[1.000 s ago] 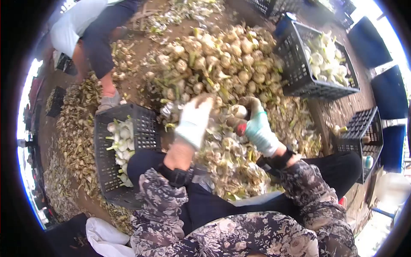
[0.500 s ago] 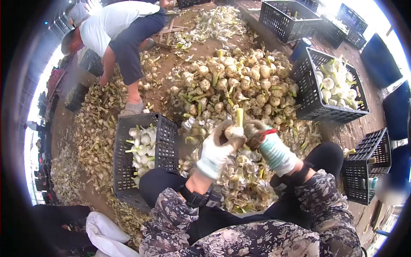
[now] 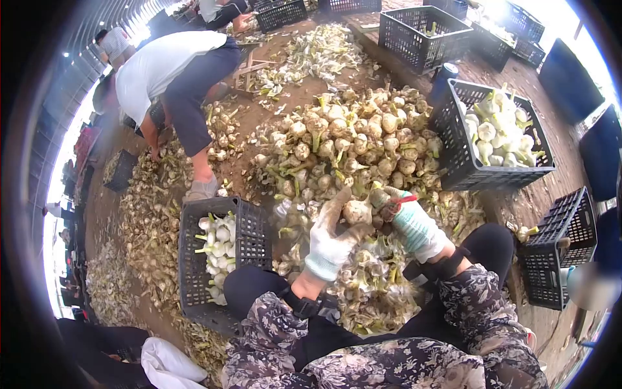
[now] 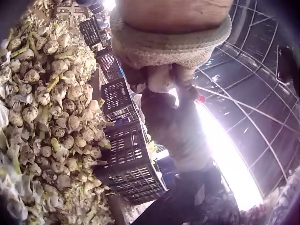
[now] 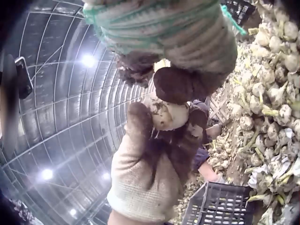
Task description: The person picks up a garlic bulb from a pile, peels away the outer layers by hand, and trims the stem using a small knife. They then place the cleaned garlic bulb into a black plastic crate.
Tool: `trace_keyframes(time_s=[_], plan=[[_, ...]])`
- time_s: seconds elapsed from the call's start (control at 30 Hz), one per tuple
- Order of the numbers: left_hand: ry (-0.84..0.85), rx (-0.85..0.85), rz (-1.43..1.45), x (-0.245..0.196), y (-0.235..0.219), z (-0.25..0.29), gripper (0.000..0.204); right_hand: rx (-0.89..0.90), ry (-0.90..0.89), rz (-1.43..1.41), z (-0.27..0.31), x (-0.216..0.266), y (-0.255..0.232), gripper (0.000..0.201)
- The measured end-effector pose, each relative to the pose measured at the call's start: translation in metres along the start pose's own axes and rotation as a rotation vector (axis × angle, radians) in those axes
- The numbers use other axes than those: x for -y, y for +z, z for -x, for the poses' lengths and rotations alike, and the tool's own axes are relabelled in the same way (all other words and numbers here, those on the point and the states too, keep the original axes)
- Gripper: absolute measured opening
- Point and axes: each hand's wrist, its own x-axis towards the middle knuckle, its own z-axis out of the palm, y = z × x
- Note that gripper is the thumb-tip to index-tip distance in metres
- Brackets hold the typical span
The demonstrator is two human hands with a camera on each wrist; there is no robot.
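A garlic bulb [image 3: 356,212] sits between my two gloved hands, over a litter of peeled skins [image 3: 376,285]. My left hand [image 3: 329,238] holds it from the left; in the right wrist view its thumb and fingers flank the bulb [image 5: 169,115]. My right hand [image 3: 409,222], with a red band around its glove, has curled fingers at the bulb's stem side, and its dark thumb [image 5: 176,86] presses against the bulb. Just beyond lies a heap of unpeeled garlic [image 3: 363,136]. In the left wrist view the glove and glare hide most of the grip.
A black crate [image 3: 256,236] of cleaned garlic stands by my left knee. Another filled crate [image 3: 495,175] is at the right, with an emptier crate [image 3: 551,246] nearer. Ahead on the left, a person [image 3: 168,71] bends over more garlic.
My left hand, blurred and away from the bulb a second ago, came to it. The bulb's upright stem, visible half a second ago, no longer stands up; the left fingers have spread. The head view shifted.
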Motion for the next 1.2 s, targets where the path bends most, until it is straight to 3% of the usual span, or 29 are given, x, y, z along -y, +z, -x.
trace_keyframes(time_s=[0.07,0.1,0.13,0.2,0.33,0.4,0.53,0.6,0.67,0.73,0.8,0.87,0.97,1.0,1.07,1.13,1.2], plan=[[-0.038,-0.004,0.147,-0.002,0.006,0.001,0.062,-0.105,-0.002,0.193,0.003,0.004,0.004,0.044],[-0.004,0.020,0.064,-0.003,0.006,0.000,0.061,-0.114,0.038,0.257,0.004,0.007,0.001,0.043],[-0.005,0.022,0.065,-0.001,0.007,0.000,0.061,-0.116,0.039,0.256,0.006,0.008,-0.002,0.043],[-0.182,0.043,0.276,0.002,0.008,0.001,0.064,-0.046,0.074,0.218,0.008,0.009,-0.009,0.043],[-0.271,0.062,0.436,0.005,0.010,0.000,0.064,-0.040,0.048,0.167,0.010,0.007,-0.013,0.030],[-0.165,0.060,0.326,0.007,0.011,0.000,0.066,0.021,0.059,0.075,0.010,0.005,-0.019,0.041],[-0.055,0.090,0.163,0.006,0.009,-0.002,0.069,0.026,0.083,0.197,0.007,-0.002,-0.032,0.040],[0.010,0.082,0.054,0.004,0.007,-0.003,0.068,0.127,0.138,0.000,0.009,-0.004,-0.033,0.043],[-0.136,-0.018,0.317,0.017,0.005,-0.003,0.059,0.079,0.123,-0.123,0.020,0.007,-0.017,0.042],[-0.139,-0.081,0.338,0.014,0.001,-0.006,0.061,0.033,0.111,-0.244,0.022,0.010,-0.011,0.042],[-0.035,-0.101,0.165,-0.002,0.000,-0.007,0.072,0.212,0.046,-0.345,0.014,-0.001,-0.018,0.048],[-0.101,-0.088,0.232,-0.007,0.003,-0.006,0.074,0.274,0.026,-0.306,0.007,-0.012,-0.024,0.046],[-0.187,-0.060,0.290,-0.008,0.005,-0.005,0.073,0.069,-0.015,-0.251,0.007,-0.012,-0.013,0.037],[-0.155,-0.062,0.246,-0.006,0.004,-0.006,0.072,0.041,-0.077,-0.167,0.005,-0.010,-0.009,0.033],[-0.120,-0.060,0.199,-0.003,0.004,-0.007,0.071,0.047,0.062,0.129,0.010,0.011,-0.005,0.031],[0.058,-0.051,-0.098,0.000,0.006,-0.007,0.068,0.035,0.069,0.179,0.010,0.011,-0.010,0.031],[0.127,-0.070,-0.144,0.001,0.010,-0.007,0.065,0.025,0.076,0.227,0.010,0.003,-0.020,0.031]])
